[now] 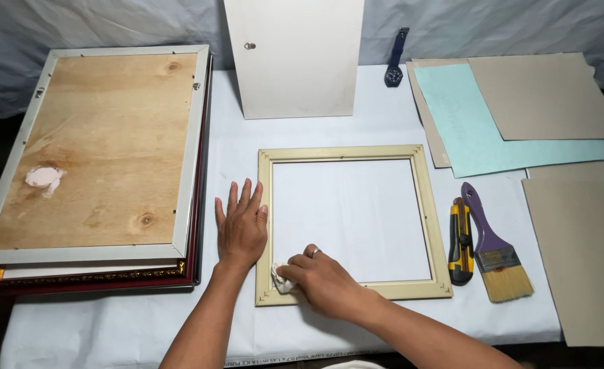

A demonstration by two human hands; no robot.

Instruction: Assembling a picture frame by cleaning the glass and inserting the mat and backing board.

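both hands work the cream frame (pixel 354 154): left hand (pixel 242 225) flat, pinning it; right hand (pixel 319 279) pinching a cloth wad (pixel 281 280), wiping its corner; next, probably slide along.

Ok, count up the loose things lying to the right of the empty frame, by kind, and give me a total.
Paintbrush: 1
Utility knife: 1
Wristwatch: 1
Brown card sheets: 3 visible
Pale green sheet: 1
Total: 7

1. Left hand (pixel 242 229) — bare, no ring or watch showing, the forearm without a sleeve.
2. Right hand (pixel 322 281) — bare too, one silver-coloured ring on a finger.
3. Right forearm uncovered, no sleeve in view.
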